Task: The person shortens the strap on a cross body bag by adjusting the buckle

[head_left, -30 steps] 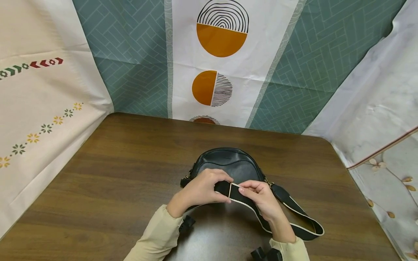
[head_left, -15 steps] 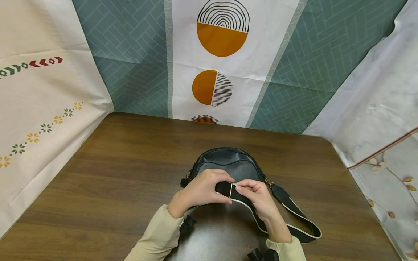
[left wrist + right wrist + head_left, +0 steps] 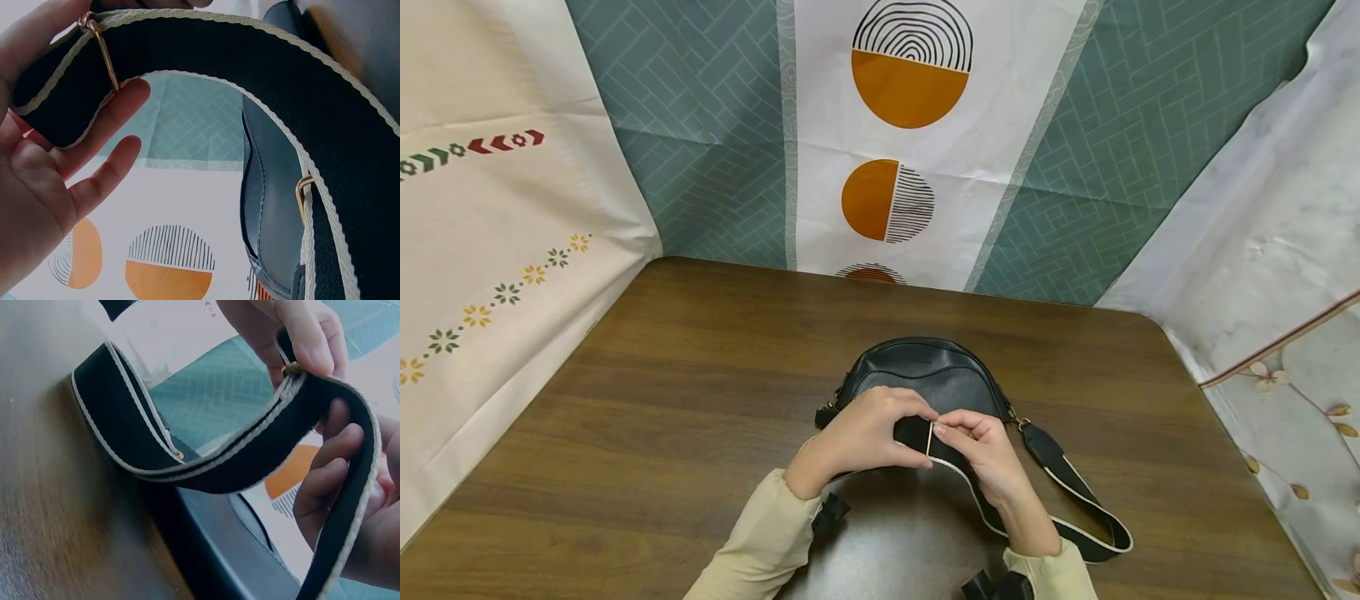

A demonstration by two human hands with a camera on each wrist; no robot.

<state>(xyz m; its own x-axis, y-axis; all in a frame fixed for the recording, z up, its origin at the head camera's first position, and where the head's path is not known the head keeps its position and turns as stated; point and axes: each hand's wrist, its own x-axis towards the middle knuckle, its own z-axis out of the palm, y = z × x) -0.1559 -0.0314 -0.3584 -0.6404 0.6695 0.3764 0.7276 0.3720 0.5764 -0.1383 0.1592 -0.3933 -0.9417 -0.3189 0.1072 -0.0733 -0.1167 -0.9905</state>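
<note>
A black shoulder bag (image 3: 932, 383) with a curved flap seam lies on the table behind both hands. Its wide black strap (image 3: 913, 431) has cream edging and passes through a gold slider buckle (image 3: 930, 439). My left hand (image 3: 861, 429) holds the folded strap between thumb and fingers, right at the buckle. Close on the other side, my right hand (image 3: 981, 454) pinches the strap's upper edge with thumb and fingertips. The left wrist view shows the strap (image 3: 206, 44) arching away from the gold slider (image 3: 107, 59). A doubled length of strap (image 3: 206, 475) hangs in the right wrist view.
The wooden table (image 3: 700, 392) runs out to both sides of the bag. A spare loop of strap (image 3: 1108, 533) lies on it at the right. Patterned cloths (image 3: 715, 150) hang along the back and sides.
My right hand has slid left until its fingertips are by the buckle. The strap loop on the right has drawn slightly leftward. My left hand has barely moved.
</note>
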